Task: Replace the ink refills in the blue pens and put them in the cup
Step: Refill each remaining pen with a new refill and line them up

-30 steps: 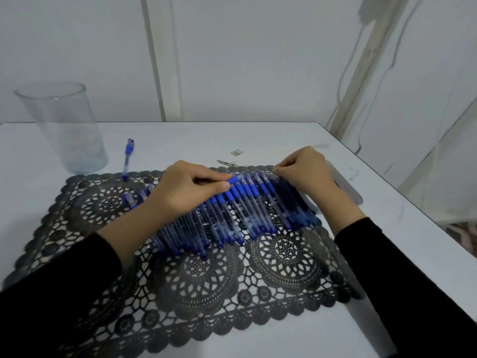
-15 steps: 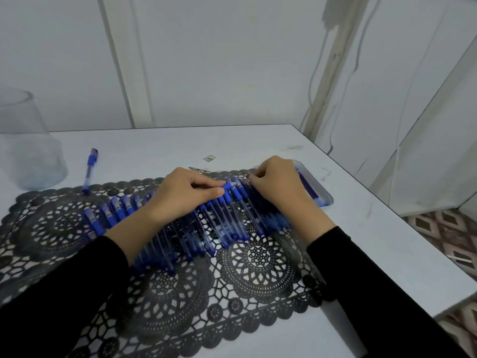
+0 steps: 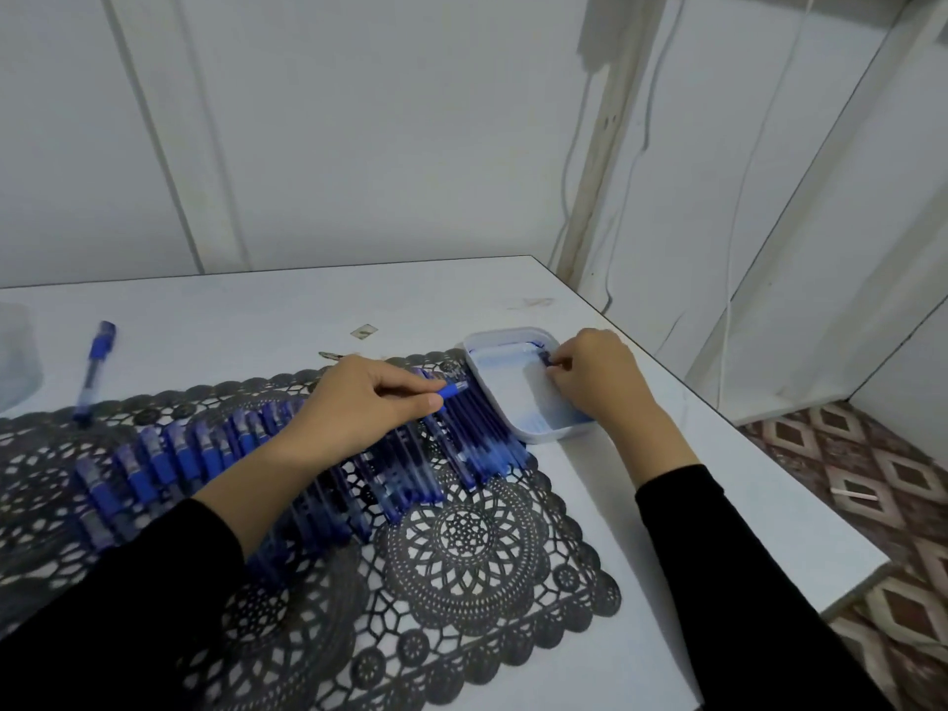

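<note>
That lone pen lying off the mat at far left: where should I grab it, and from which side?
Pinch the lone pen on its clear barrel, just below the blue cap, coming straight down with fingers across its width. It lies flat on the bare table, pointing away from you, with both long sides free.

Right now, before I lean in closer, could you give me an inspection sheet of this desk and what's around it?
Surface: white table under a black lace mat.
Job's things: row of blue pens on the mat; white tray beside it; glass cup at the left edge, barely in view.
Clutter: loose pen and small scrap on the bare table.
Hands: left hand pinches one pen by its blue end; right hand pinches a small dark blue piece inside the tray.
Cables: white cords hang on the wall.
Surroundings: white panelled walls; patterned floor tiles.
</note>
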The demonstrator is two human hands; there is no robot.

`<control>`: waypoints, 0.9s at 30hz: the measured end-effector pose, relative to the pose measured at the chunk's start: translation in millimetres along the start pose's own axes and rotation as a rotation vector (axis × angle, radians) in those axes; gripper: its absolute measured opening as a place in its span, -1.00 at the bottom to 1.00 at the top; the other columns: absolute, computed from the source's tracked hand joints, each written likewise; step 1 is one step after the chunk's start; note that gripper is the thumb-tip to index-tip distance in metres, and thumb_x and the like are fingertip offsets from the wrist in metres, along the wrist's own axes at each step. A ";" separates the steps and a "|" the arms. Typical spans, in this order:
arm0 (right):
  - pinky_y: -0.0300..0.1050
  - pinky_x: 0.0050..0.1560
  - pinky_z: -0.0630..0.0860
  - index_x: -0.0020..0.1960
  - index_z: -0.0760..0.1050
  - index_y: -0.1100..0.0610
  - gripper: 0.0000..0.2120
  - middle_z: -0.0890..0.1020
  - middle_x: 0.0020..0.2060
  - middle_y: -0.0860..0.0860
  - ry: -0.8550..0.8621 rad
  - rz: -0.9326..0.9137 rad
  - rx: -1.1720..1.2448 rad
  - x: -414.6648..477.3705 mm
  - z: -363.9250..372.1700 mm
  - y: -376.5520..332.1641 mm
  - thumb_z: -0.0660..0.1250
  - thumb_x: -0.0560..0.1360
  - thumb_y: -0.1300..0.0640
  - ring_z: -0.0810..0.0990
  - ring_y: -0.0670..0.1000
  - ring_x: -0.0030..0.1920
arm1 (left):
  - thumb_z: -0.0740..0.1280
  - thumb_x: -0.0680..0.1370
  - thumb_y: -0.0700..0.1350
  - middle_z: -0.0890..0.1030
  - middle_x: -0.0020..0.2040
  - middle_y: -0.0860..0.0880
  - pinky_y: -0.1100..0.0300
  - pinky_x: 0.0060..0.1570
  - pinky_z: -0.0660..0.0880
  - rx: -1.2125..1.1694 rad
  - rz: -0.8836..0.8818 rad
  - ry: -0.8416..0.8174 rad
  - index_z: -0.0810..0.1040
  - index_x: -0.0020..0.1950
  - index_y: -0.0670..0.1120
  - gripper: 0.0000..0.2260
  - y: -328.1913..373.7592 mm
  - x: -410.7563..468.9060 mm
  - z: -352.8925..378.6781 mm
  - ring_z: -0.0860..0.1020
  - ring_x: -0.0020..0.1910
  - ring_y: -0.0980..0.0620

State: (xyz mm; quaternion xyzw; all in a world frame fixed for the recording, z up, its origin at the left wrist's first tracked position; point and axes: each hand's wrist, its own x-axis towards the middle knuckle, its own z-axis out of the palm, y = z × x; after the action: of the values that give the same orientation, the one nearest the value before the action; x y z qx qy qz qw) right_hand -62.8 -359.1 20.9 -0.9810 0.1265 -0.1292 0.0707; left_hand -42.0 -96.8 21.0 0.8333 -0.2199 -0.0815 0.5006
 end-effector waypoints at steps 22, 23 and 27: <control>0.00 0.05 0.51 -0.01 0.61 0.13 -0.86 0.67 -0.08 0.07 -0.015 -0.005 0.171 -2.3 7.2 -12.5 0.28 0.52 0.21 0.56 0.15 0.03 | 0.51 0.47 -0.03 0.69 -0.20 0.24 0.53 -0.25 0.37 -0.029 -0.021 0.013 0.70 -0.01 0.19 -0.86 -0.1 -0.9 1.2 0.59 -0.23 0.38; 0.00 0.05 0.51 -0.02 0.61 0.14 -0.86 0.66 -0.09 0.06 -0.011 0.008 0.190 -2.4 6.7 -13.4 0.28 0.51 0.21 0.56 0.14 0.02 | 0.50 0.47 -0.04 0.69 -0.19 0.25 0.54 -0.25 0.37 -0.037 -0.018 0.017 0.70 -0.01 0.18 -0.86 -0.1 -1.1 1.3 0.59 -0.22 0.37; -0.21 -0.07 0.47 -0.03 0.64 0.12 -0.83 0.64 -0.14 0.01 0.012 0.112 0.390 -2.4 5.6 -16.1 0.30 0.47 0.27 0.58 0.03 -0.06 | 0.49 0.48 -0.05 0.71 -0.14 0.21 0.47 -0.18 0.49 -0.080 -0.015 0.028 0.71 0.03 0.15 -0.85 1.2 -3.9 -1.1 0.64 -0.15 0.24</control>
State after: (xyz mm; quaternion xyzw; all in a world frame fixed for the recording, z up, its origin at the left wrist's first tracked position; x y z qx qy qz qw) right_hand -59.8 -342.5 17.7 -0.9393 0.1538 -0.1532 0.2658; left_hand -45.4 -94.7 22.2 0.8154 -0.2035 -0.0823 0.5357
